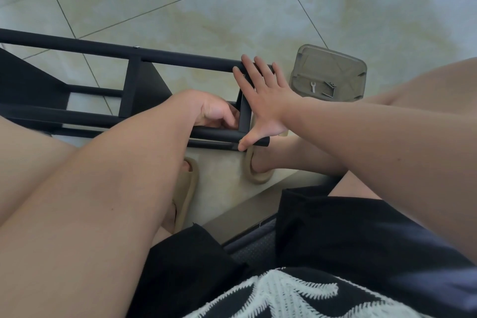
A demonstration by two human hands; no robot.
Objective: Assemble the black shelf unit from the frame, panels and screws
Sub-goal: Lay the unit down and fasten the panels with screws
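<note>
Shelf frame: black metal tube frame (131,85) lies on its side on the tiled floor (232,8), from the left edge to the centre; long axis runs left to right.
Left hand (214,111): fingers curled inside the frame's right end; cannot tell what it grips.
Right hand (260,103): flat, fingers spread, pressing that end.

Soft even daylight, wide-angle edge warping
</note>
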